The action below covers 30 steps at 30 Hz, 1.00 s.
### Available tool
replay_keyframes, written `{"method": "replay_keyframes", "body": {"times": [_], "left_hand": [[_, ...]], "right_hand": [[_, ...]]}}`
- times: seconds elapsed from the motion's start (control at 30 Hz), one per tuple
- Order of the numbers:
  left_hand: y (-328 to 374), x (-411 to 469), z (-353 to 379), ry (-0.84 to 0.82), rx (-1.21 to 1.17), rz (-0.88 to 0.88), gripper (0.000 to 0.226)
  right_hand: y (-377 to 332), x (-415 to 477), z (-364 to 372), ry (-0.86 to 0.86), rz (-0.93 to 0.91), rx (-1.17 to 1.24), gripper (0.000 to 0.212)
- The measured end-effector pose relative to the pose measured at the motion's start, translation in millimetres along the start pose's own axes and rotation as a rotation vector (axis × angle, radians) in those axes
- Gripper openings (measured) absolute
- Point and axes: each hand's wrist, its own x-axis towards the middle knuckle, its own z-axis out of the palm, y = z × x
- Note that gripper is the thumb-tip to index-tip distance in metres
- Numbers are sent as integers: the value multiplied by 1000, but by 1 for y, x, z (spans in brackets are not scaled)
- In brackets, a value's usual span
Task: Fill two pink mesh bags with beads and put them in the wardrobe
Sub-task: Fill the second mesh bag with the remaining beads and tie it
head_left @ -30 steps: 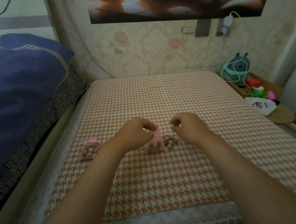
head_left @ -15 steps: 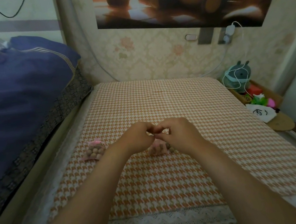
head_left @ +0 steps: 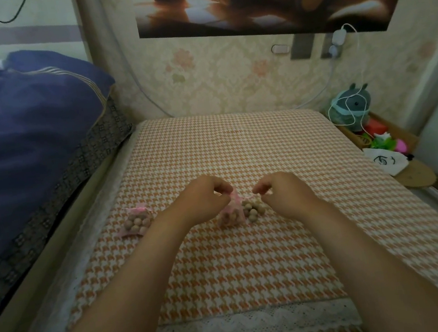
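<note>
A pink mesh bag [head_left: 232,214] holding brown beads sits on the houndstooth table cover [head_left: 247,259], between my hands. My left hand [head_left: 202,198] pinches the drawstring at the bag's neck on its left side. On the other side, my right hand [head_left: 285,193] pinches the string's other end. A few loose beads [head_left: 251,207] lie just right of the bag. A second pink mesh bag [head_left: 135,223], full of beads and drawn closed, lies on the cover to the left, apart from both hands.
A dark blue quilt [head_left: 22,141] is heaped on the bed at the left. At the right edge, a grey plush toy [head_left: 352,109], a white cable and small coloured items fill a wooden box [head_left: 391,129]. A white pouch [head_left: 384,162] lies beside it.
My hands met over the bag half a second ago; now they have drawn apart sideways with the string ends, and the bag and loose beads show between them again.
</note>
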Motion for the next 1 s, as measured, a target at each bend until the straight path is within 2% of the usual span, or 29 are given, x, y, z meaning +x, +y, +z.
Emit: {"method": "replay_keyframes", "body": {"times": [0.2,0.43,0.57,0.73,0.83,1.0], "left_hand": [[1,0,3,23,20,18,22],[0,2,2,2,-4,1,21],[3,2,2,-7,-24,-7,22],[3,4,1,-24,-11,-3,28],[3,3,3,-20,-11,21,27],[6,-1,3,-15,-41,36,22]], "right_hand": [[5,0,7,-139,48,-59,9],[4,3,12,-162,72,-86,7],[0,4,6,-28,54,-64,10],[-21,3,-3,197,-52,259,8],[-35,-5,-5,169,-146,351,12],[-40,-10,5,124,-206,271,12]]}}
